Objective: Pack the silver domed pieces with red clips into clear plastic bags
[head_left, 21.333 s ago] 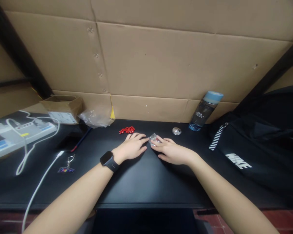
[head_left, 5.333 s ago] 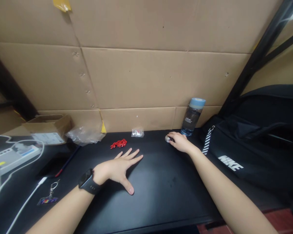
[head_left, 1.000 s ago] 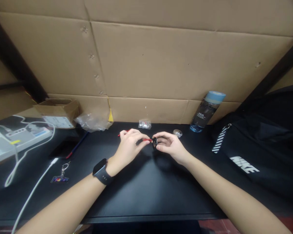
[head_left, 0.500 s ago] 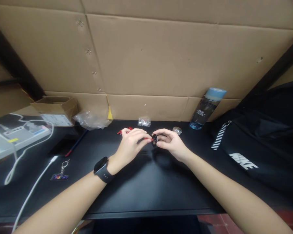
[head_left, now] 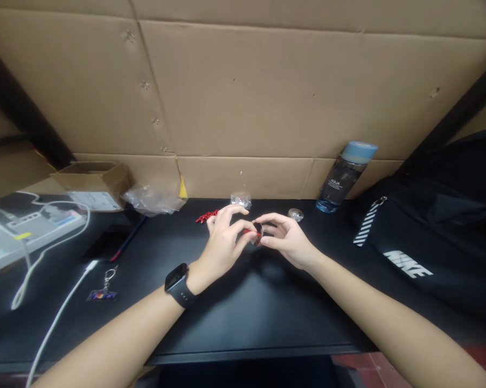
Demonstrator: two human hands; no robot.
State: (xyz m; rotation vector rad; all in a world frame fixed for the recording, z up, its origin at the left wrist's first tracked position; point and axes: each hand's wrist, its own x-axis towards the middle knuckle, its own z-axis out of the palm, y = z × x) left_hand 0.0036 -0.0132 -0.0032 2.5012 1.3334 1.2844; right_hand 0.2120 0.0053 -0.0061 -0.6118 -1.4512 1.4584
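Note:
Between the fingertips of my right hand (head_left: 286, 241) is a small round, shiny dark piece (head_left: 258, 233), held on edge; its exact kind is unclear. My left hand (head_left: 229, 234) pinches a short bit of red cord (head_left: 248, 231) against the near face of that piece, with its index finger raised. Just beyond the left hand, a bundle of red cords (head_left: 206, 216) lies on the black table (head_left: 243, 318). A small clear plastic packet (head_left: 241, 201) sits behind the hands. To the right of them rests a clear round glassy piece (head_left: 295, 214).
At right stand a blue-capped bottle (head_left: 345, 178) and a black bag (head_left: 412, 253). On the left are a power strip (head_left: 36, 226) with white cables, a cardboard box (head_left: 93, 186), a crumpled plastic bag (head_left: 154, 200), a keychain (head_left: 102, 295) and a pen (head_left: 125, 242). Cardboard (head_left: 267, 97) walls the back.
My left hand has shifted slightly right, its index finger now lifted and its thumb overlapping the round piece. The round piece has turned a little; my right hand stays nearly in place.

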